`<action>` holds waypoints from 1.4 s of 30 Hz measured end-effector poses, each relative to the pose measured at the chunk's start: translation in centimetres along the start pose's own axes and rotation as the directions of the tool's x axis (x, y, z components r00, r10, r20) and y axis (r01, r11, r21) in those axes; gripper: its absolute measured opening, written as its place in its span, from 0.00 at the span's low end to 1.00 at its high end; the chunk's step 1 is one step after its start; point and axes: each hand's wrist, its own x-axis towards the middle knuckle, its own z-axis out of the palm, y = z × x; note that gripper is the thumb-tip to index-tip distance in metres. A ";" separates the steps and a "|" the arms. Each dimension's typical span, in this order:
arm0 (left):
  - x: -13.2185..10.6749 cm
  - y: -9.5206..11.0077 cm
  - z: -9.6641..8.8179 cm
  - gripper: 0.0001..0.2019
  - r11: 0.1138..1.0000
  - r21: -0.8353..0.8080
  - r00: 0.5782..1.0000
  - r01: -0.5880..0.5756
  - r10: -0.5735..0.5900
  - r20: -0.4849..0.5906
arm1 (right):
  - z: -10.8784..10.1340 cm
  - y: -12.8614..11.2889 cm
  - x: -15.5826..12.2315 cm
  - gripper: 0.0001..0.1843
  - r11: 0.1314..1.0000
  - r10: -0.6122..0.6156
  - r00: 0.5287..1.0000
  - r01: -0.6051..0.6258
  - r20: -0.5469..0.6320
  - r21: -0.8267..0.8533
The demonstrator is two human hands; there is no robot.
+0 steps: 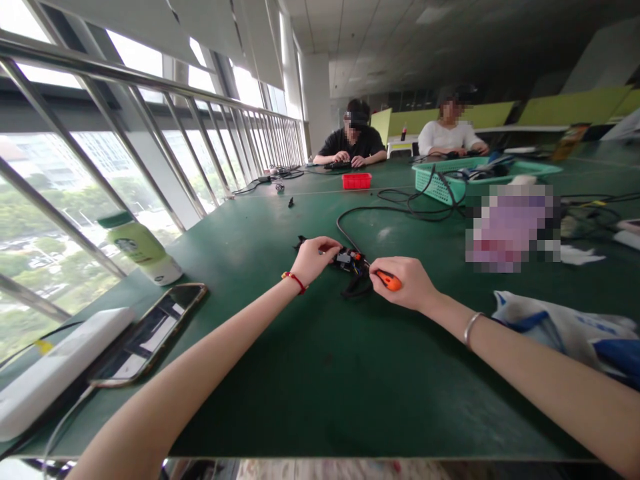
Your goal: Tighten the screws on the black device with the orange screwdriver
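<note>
A small black electronic part (349, 259) with coloured wires lies on the green table (320, 373), joined to a black cable (345, 227). My left hand (313, 257), with a red string at the wrist, is closed on the part's left side and holds it down. My right hand (403, 282), with a silver bangle, is wrapped round an orange-handled screwdriver (389, 281) whose tip points into the part. A black strap loop (356, 289) lies just below the part.
A phone (150, 333), a white power bank (55, 370) and a green-capped bottle (143, 248) sit at the left by the window rail. A white and blue bag (565, 330) lies right. Farther off stand a red tray (357, 181) and a green basket (440, 180), and two people sit there.
</note>
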 end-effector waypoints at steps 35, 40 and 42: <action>-0.6 -0.1 0.5 0.06 0.894 0.417 0.983 -0.166 0.184 -0.003 | 0.2 -0.1 -0.3 0.07 0.996 -0.066 0.998 0.066 0.013 -0.061; -1.5 0.4 1.0 0.07 0.850 0.426 0.937 -0.309 0.348 -0.014 | 0.3 -0.2 -0.3 0.07 0.995 -0.074 0.997 0.074 0.004 -0.070; -1.7 0.8 1.4 0.06 0.842 0.390 0.917 -0.373 0.399 0.016 | 0.3 -0.2 -0.2 0.07 0.994 -0.080 0.997 0.080 0.005 -0.072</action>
